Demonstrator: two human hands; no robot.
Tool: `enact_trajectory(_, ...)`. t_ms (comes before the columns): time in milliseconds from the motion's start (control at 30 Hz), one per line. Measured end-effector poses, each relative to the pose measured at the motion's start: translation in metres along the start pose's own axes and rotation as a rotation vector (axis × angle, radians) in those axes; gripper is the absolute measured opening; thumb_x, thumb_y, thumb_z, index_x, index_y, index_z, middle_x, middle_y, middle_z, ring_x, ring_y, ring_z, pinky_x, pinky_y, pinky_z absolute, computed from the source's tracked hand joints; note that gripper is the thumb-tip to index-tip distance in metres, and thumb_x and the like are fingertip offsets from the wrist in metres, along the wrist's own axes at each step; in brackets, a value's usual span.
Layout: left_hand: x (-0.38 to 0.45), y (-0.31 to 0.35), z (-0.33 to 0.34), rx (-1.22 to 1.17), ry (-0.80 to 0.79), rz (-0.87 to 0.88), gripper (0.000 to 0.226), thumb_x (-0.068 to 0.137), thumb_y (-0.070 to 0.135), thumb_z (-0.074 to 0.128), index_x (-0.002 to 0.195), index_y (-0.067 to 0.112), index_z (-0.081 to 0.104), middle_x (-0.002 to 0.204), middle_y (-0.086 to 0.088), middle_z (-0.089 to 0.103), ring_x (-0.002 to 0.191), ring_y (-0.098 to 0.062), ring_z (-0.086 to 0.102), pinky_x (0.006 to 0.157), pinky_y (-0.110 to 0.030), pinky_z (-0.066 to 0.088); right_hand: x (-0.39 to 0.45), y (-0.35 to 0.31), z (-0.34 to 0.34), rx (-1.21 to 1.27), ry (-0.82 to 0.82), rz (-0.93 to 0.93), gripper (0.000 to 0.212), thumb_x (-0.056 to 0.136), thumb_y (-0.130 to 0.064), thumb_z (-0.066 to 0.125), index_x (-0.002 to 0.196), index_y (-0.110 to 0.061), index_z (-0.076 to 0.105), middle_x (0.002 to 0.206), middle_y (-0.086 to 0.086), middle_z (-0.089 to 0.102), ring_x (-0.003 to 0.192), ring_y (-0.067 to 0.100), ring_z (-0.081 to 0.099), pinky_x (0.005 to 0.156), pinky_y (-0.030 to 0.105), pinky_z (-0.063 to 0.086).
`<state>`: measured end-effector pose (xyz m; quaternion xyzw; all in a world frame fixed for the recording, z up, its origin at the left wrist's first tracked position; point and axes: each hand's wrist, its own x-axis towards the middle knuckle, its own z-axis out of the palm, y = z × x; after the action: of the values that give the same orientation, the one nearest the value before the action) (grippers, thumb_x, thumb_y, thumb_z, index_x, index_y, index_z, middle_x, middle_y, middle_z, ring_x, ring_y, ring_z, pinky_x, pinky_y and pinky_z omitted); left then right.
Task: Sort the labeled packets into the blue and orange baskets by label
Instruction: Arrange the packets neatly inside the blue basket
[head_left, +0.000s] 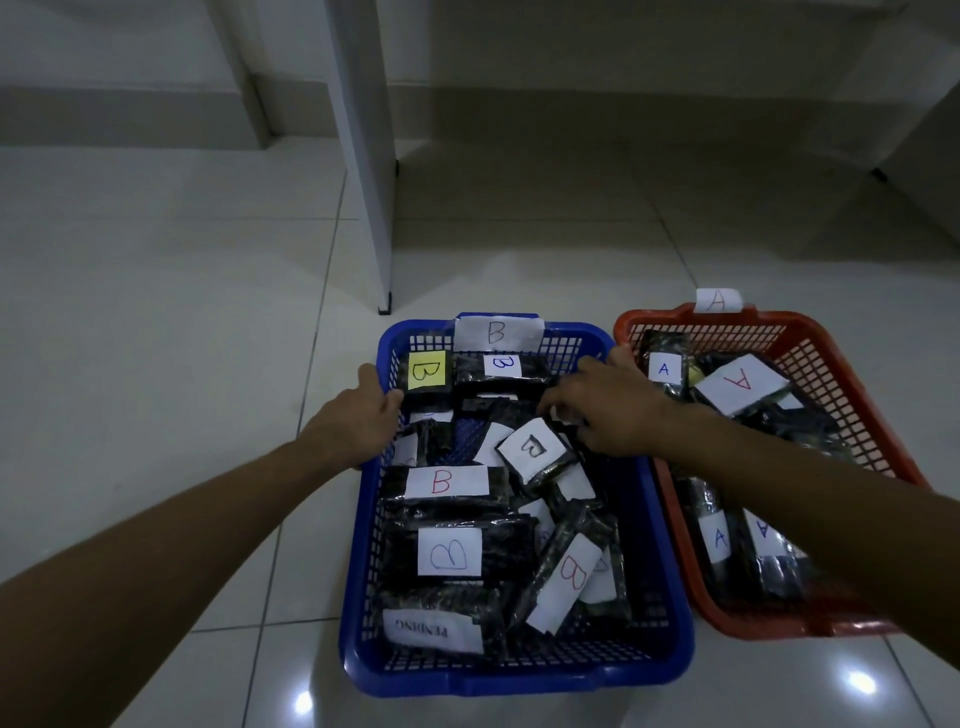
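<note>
I am seeing the left hand (358, 421) gripping the left rim of the blue basket (670, 613), thumb curled over the edge. The right hand (608, 410) is reaching over the far right corner of that basket, fingers loosely bent above the B packets (447, 480); I cannot tell whether it is holding one. The orange basket (831, 358), touching on the right, is holding the A packets (740, 383).

Two baskets stand side by side: one blue basket (363, 597) and, to its right, one orange basket (852, 374). Each carries one paper tag on its far rim, a B tag (497, 332) and an A tag (718, 300). In the blue basket about seven packets show a B label, one yellow (427, 370). The orange basket shows four A labels. Two hands reach in.
</note>
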<state>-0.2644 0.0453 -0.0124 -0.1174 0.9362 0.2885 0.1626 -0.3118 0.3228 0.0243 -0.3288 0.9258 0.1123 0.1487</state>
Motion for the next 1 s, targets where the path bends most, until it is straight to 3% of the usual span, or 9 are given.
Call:
enact_trajectory(167,-0.005,-0.004,0.006,0.061,0.093,0.038,0.031,0.102,0.043,0.03,0.107,0.012,0.032,0.094,-0.016,0.062,0.076,-0.031,0.064,0.068,-0.046,0.056,0.004,0.002,-0.018,0.55,-0.269,0.146,0.035,0.1,-0.036,0.049,0.133,-0.029,0.057,0.139,-0.002,0.056,0.123,0.016,0.053,0.105,0.033,0.041)
enact_trajectory(300,-0.007,-0.001,0.009,0.149,0.166,0.037,0.037,0.102,0.043,0.03,0.111,0.007,0.036,0.095,-0.017,0.063,0.078,-0.032,0.063,0.071,-0.046,0.055,0.006,-0.009,-0.02,0.589,-0.341,0.211,0.036,0.096,-0.035,0.058,0.13,-0.023,0.057,0.135,0.0,0.055,0.12,0.018,0.053,0.099,0.03,0.044)
enact_trajectory(400,-0.008,-0.001,0.008,0.186,0.159,0.005,0.038,0.102,0.042,0.03,0.114,0.007,0.037,0.1,-0.017,0.063,0.079,-0.03,0.062,0.069,-0.042,0.054,0.004,-0.016,-0.016,0.651,-0.365,0.208,0.03,0.091,-0.029,0.068,0.116,-0.022,0.054,0.111,-0.005,0.055,0.102,0.016,0.053,0.074,0.024,0.043)
enact_trajectory(533,-0.011,0.003,0.007,0.222,0.15,-0.026,0.04,0.102,0.043,0.032,0.118,0.007,0.036,0.107,-0.018,0.061,0.083,-0.03,0.06,0.067,-0.038,0.049,0.003,-0.009,-0.02,0.817,-0.303,0.231,0.02,0.091,-0.017,0.068,0.103,-0.025,0.053,0.108,0.0,0.061,0.095,0.019,0.063,0.079,0.029,0.051)
enact_trajectory(667,-0.018,0.012,0.004,0.425,0.346,0.14,0.047,0.097,0.044,0.042,0.125,0.006,0.039,0.119,-0.015,0.047,0.106,-0.029,0.048,0.076,-0.039,0.046,-0.006,-0.007,-0.032,0.712,-0.358,0.154,0.028,0.098,-0.025,0.058,0.127,-0.022,0.056,0.112,-0.006,0.054,0.1,0.017,0.059,0.08,0.026,0.046)
enact_trajectory(767,-0.02,0.022,-0.002,0.506,0.442,0.371,0.047,0.094,0.042,0.047,0.125,0.008,0.045,0.121,-0.013,0.046,0.106,-0.028,0.045,0.082,-0.041,0.045,-0.015,-0.01,-0.033,0.792,-0.372,0.12,0.036,0.099,-0.048,0.05,0.124,-0.023,0.059,0.114,-0.004,0.065,0.094,0.018,0.068,0.082,0.03,0.052)
enact_trajectory(867,-0.023,0.037,0.004,0.334,0.178,0.539,0.032,0.095,0.04,0.049,0.116,0.016,0.056,0.113,-0.004,0.056,0.104,-0.019,0.049,0.085,-0.035,0.045,-0.026,-0.011,-0.032,0.783,-0.433,0.091,0.054,0.083,-0.056,0.069,0.126,-0.026,0.054,0.105,-0.005,0.068,0.094,0.013,0.066,0.083,0.03,0.054)
enact_trajectory(933,-0.025,0.05,0.015,0.267,-0.059,0.485,0.029,0.094,0.044,0.051,0.107,0.02,0.06,0.102,0.0,0.062,0.096,-0.016,0.057,0.082,-0.033,0.049,-0.034,-0.011,-0.03,0.793,-0.433,0.095,0.057,0.079,-0.044,0.078,0.126,-0.024,0.052,0.1,-0.005,0.067,0.09,0.011,0.065,0.077,0.026,0.052)
enact_trajectory(1000,-0.024,0.062,0.025,0.246,-0.193,0.37,0.034,0.092,0.05,0.054,0.105,0.019,0.058,0.097,-0.002,0.064,0.089,-0.018,0.06,0.078,-0.033,0.051,-0.04,-0.005,-0.03,0.892,-0.383,0.116,0.043,0.084,-0.033,0.076,0.121,-0.021,0.057,0.096,-0.004,0.067,0.084,0.011,0.065,0.073,0.025,0.053)
